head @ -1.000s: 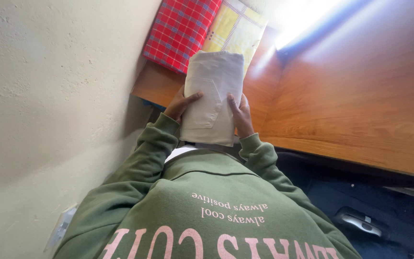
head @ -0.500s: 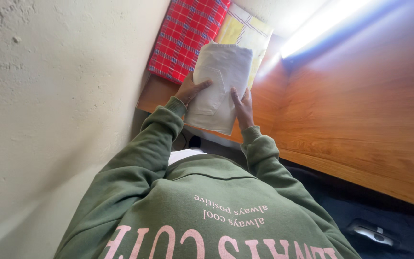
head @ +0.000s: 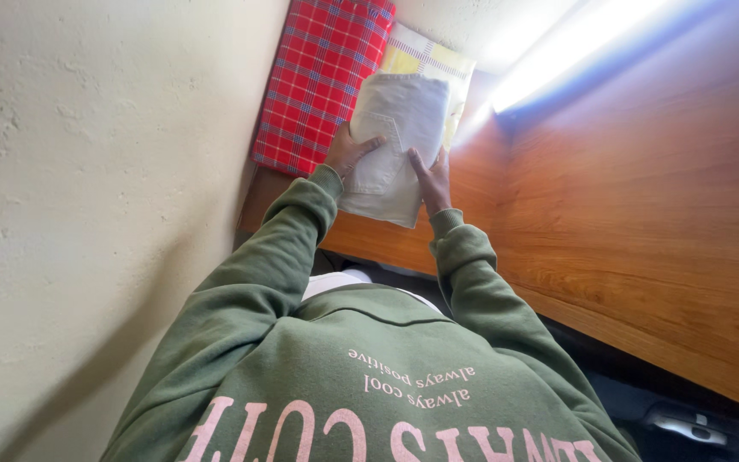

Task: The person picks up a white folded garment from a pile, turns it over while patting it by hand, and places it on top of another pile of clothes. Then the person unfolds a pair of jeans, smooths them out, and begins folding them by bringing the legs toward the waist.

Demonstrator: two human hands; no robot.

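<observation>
Since the earlier frame both arms have stretched further out, carrying the folded cream garment [head: 393, 141] away from the near edge of the wooden bench [head: 643, 222] toward its far left corner; the garment now overlaps the yellow patterned cloth [head: 425, 60] and lies just beside the red plaid cloth [head: 318, 85], where before it sat nearer the body. Left hand [head: 348, 154] holds the garment's left edge, thumb laid across the top face near a stitched pocket, remaining fingers hidden underneath. Right hand [head: 432, 181] holds the lower right edge, fingers spread flat on the fabric. Both grips are closed on the garment. Cannot tell whether the garment already rests on the cloths or is just above them; its near end appears to hang over bare bench. Green sweatshirt sleeves [head: 284, 248] cover both forearms. Wall [head: 87, 171] bounds the bench on the left; strong glare runs along the far edge. Judged step: placing the folded garment onto or beside the folded cloths at the far left corner. Judged next move: lower it flat, square its edges with those beneath, then slide the fingers out without disturbing the fold.
</observation>
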